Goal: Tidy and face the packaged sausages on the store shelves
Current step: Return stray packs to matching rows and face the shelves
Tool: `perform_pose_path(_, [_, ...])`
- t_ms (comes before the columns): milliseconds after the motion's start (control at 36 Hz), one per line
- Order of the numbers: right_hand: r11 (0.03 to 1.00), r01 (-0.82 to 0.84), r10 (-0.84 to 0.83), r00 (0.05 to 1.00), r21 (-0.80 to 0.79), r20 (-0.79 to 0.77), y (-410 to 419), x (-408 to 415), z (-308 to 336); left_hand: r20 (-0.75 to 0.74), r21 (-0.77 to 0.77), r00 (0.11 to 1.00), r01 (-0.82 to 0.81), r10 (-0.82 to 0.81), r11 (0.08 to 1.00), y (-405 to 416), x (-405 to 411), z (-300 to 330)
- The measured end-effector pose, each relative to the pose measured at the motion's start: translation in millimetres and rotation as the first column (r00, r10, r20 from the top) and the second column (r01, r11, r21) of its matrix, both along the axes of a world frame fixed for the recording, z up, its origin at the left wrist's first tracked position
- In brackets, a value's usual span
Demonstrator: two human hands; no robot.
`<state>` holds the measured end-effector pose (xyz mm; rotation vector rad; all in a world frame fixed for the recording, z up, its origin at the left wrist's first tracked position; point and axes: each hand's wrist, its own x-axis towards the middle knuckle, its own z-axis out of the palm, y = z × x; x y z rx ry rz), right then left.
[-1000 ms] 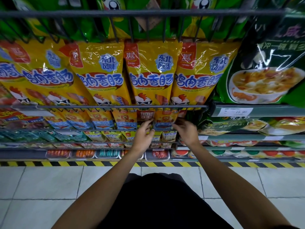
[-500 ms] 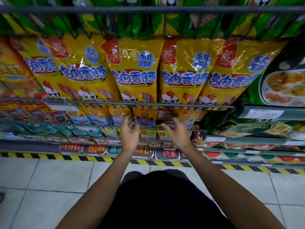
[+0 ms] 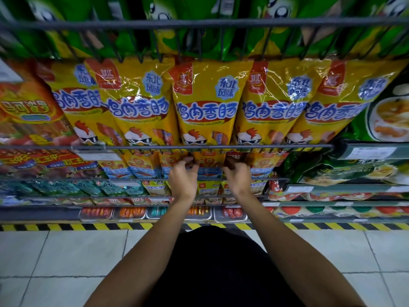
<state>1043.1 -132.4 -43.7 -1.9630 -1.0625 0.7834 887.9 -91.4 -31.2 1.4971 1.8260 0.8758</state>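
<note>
Several yellow chicken sausage bags hang side by side on the upper wire shelf. Below its front wire sits a row of smaller yellow sausage packs with a lion picture. My left hand and my right hand reach up to that lower row, one at each side of the middle lion pack. The fingers of both hands curl round the pack's side edges. Their fingertips are partly hidden behind the wire and the packs.
Green bags fill the top shelf, and green soup packs hang at the right. Red packs sit at the left. Lower shelves hold small packs and trays of loose sausages. A yellow-black strip edges the tiled floor.
Both hands have moved up from the lower shelf wire to the lion-pack row and closed on the middle pack. The view has shifted left and upward along the shelves.
</note>
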Motion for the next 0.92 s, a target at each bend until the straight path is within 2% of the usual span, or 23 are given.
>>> perform_pose_path(194, [0.999, 0.016, -0.014, 0.999, -0.032, 0.041, -2, 27, 14, 0.096, 0.070, 0.994, 0.052, -0.059, 0.996, -2, 8, 3])
perform_pose_path(278, [0.995, -0.047, 0.054, 0.996, -0.086, 0.077, -7, 31, 13, 0.105, -0.009, 0.988, 0.112, -0.110, 0.994, -4, 12, 0])
perform_pose_path(389, [0.992, -0.061, 0.066, 0.997, -0.107, 0.038, -10, 35, 11, 0.066, -0.122, 0.983, 0.178, -0.171, 0.976, -8, 11, -6])
perform_pose_path(583, [0.982, -0.158, 0.162, 0.986, -0.100, 0.037, -23, 36, 14, 0.157, -0.159, 0.971, 0.203, -0.179, 0.966, -19, 4, -5])
perform_pose_path(750, [0.988, -0.155, 0.155, 0.985, -0.002, 0.073, -52, 34, 19, 0.257, -0.127, 0.961, 0.141, -0.105, 0.982, -31, -26, 1])
perform_pose_path(833, [0.974, -0.227, 0.227, 0.973, 0.003, 0.049, -54, 24, 23, 0.270, -0.138, 0.963, 0.023, 0.015, 0.990, -28, -45, 6])
perform_pose_path(917, [0.946, -0.323, 0.322, 0.946, 0.015, 0.021, -47, 4, 28, 0.338, -0.162, 0.939, -0.009, 0.064, 0.987, -23, -63, 7])
